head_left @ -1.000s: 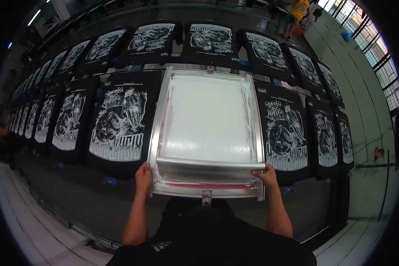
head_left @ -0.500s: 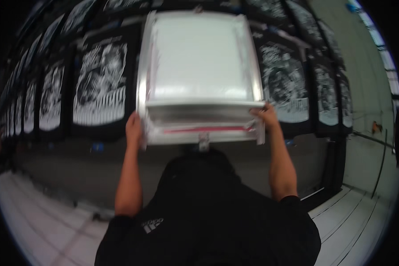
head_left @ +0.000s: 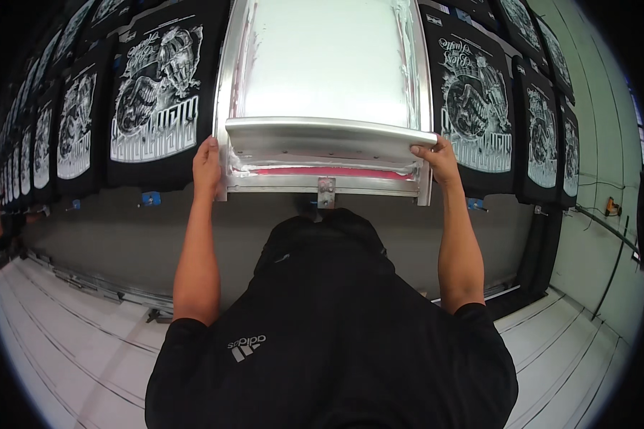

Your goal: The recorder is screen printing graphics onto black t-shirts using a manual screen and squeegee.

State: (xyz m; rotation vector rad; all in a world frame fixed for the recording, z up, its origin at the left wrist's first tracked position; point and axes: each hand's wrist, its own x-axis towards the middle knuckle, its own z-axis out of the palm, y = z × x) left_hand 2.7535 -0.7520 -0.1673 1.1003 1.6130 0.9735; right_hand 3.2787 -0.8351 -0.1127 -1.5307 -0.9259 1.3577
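- Several black shirts (head_left: 154,93) lie flat at the upper left, each with a white print of shaded figures, script lettering and tall block letters along the lower part.
- White floor tiles (head_left: 57,343) with dark seams fill the lower left.
- Left hand (head_left: 207,169), bare, lies against the outer side of the screen frame's left rail; whether its fingers close around the rail cannot be told.
- Smooth silver metal, the screen frame (head_left: 279,184) stands at the upper middle, its top cut off by the picture edge. Glossy white ink (head_left: 329,57) covers the mesh, with smears by the side rails; a red strip (head_left: 336,172) runs near the bottom rail, which bears a small metal bracket (head_left: 326,191).
- Below, the person's black top (head_left: 329,322) carries a small pale emblem with lettering.
- Long, curved and brushed silver, the metal bar (head_left: 322,136) crosses the frame's lower part.
- Right hand (head_left: 444,164) pinches the bar's right end, thumb on its face.
- More printed black shirts (head_left: 477,107) fill the upper right, beside a pale green surface (head_left: 590,136).
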